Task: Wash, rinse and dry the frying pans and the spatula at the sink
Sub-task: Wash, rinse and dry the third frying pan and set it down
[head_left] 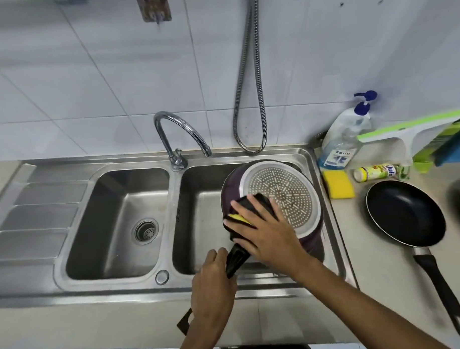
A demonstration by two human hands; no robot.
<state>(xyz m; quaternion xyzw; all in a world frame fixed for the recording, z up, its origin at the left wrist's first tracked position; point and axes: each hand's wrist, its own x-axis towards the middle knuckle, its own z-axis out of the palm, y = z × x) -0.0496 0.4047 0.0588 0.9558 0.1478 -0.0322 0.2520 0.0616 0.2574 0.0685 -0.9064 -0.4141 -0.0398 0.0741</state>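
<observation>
The beige counter (378,273) carries, right of the sink (119,162), a black frying pan (405,212), a yellow sponge (338,184), a pump bottle (342,141), a small bottle (375,172) on its side and a green-edged squeegee (405,137).

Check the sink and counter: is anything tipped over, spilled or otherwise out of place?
One thing: the small yellow-labelled bottle lies on its side on the counter, between the upright pump bottle and the black frying pan. No spill shows. The purple pan is upside down only for scrubbing its base.

Bright even light, soft glare on steel, edges bowed, hands blurred
</observation>
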